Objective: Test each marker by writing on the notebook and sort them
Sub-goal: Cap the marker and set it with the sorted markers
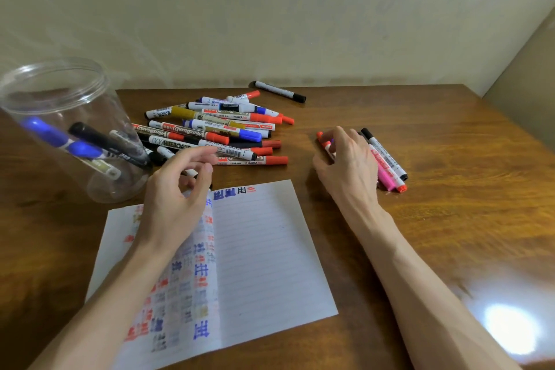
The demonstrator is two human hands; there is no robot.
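Note:
An open lined notebook [264, 255] lies on the wooden table [450, 219], its left page covered in coloured test marks and a few marks at the top of the right page. A pile of several markers [216, 129] with red, blue, black and gold caps lies behind it. My left hand [177, 192] hovers over the notebook's top left, fingers loosely curled and reaching toward the pile, holding nothing. My right hand [348, 159] rests on a small group of markers at the right, its fingers and thumb curled round a red-capped marker [323, 143]. A pink marker [387, 176] and a black-capped marker [387, 156] lie beside that hand.
A clear plastic jar [60, 93] stands tilted at the left with several blue, black and gold markers inside. One black marker [279, 91] lies alone near the table's back edge. A wall runs behind the table and its right edge is close.

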